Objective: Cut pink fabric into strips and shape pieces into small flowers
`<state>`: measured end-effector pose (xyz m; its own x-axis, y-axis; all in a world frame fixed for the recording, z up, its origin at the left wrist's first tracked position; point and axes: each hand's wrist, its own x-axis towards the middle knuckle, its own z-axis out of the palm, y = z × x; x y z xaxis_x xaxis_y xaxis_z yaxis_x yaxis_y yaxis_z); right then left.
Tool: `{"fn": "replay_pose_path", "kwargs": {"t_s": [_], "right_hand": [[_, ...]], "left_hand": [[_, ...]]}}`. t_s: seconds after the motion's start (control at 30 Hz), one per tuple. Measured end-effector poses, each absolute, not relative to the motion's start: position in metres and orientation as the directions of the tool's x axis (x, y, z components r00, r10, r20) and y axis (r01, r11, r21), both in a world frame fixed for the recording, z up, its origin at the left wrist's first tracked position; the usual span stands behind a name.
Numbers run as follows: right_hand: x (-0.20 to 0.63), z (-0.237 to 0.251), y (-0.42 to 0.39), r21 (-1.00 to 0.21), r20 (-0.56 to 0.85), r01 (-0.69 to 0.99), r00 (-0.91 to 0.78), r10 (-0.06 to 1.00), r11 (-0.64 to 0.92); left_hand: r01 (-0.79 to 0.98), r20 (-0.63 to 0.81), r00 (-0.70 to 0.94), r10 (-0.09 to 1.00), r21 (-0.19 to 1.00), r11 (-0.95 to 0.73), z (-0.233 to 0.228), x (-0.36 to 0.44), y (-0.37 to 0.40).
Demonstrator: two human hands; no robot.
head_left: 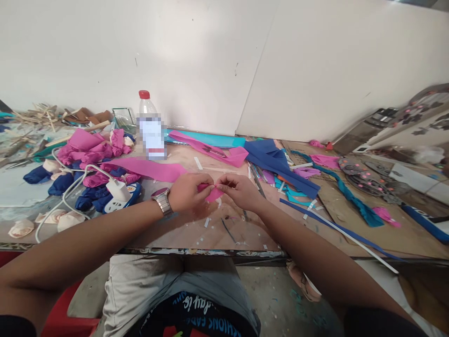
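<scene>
Both bare forearms reached forward and converged at centre. The left hand (189, 192), a metal watch on its wrist, and the right hand (240, 189) met fingertip to fingertip, each grip pinched closed.

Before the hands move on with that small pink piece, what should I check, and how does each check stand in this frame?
1. Left hand pinches the pink piece: ok.
2. Right hand pinches it too: ok.
3. Piece held above the table, not lying flat: cannot tell.
4. Charger cable away from both hands: ok.
5. Bottle upright, capped: ok.
6. Shape of the fold in the piece: cannot tell, fingers hide it.
</scene>
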<state>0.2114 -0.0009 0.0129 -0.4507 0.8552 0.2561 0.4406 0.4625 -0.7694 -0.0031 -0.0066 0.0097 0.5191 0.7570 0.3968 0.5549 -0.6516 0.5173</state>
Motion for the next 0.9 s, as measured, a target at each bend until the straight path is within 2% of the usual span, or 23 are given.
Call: {"fn": "replay_pose_path", "kwargs": {"t_s": [0.13,0.27,0.9], "right_hand": [[0.2117,0.0139,0.0009,-0.828,0.195,0.388,-0.476,0.858,0.403],[0.2105,0.0169,-0.0004,-0.838,0.174,0.377,-0.499,0.849,0.394],[0.2156,0.0159,-0.0013,-0.658,0.334,0.495,-0.483,0.810,0.567]], "left_hand": [[0.521,0.395,0.515,0.761,0.561,-0.643,0.0089,-0.0035,-0.0058],[0.513,0.397,0.510,0.763,0.572,-0.640,0.0087,-0.0030,-0.0067],[0.453,0.367,0.475,0.800,0.677,-0.579,0.0080,-0.0031,-0.0037]]}}
